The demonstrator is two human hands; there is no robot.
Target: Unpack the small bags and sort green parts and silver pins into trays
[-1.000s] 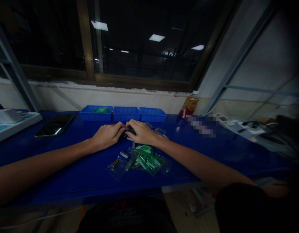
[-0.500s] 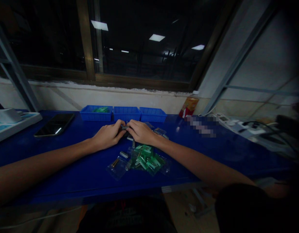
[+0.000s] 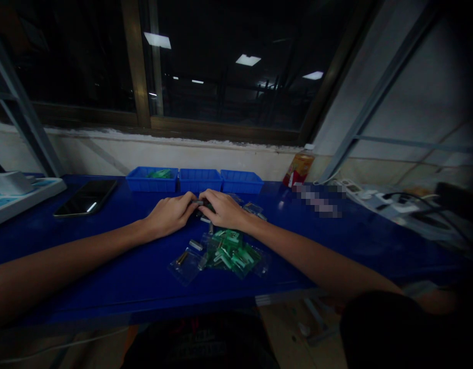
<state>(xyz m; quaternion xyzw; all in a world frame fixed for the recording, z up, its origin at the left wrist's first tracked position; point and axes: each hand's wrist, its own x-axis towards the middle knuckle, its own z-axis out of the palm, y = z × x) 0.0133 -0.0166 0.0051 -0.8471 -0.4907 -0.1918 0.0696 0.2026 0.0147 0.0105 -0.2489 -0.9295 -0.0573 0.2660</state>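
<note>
Writing on the bottle label (image 3: pixel 300 166) and dark clothing (image 3: pixel 193 338) is too dim to read. Forearms (image 3: pixel 86 254) angle inward; left grip (image 3: pixel 171 212) and right grip (image 3: pixel 224 210) nearly meet, fingertips pinching a small part (image 3: pixel 199 202) between them over the worktop (image 3: pixel 132 277), beyond green packets (image 3: pixel 234 251).

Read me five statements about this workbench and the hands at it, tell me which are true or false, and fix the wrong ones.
1. The left hand and the right hand meet at a small part. True.
2. The phone lies to the right of the pile of green pieces. False: the phone lies to its left.
3. The leftmost blue bin has something green in it. True.
4. The bottle lies inside a bin. False: the bottle stands to the right of the bins.
5. Gold-coloured pieces show in a clear packet. True.
</note>
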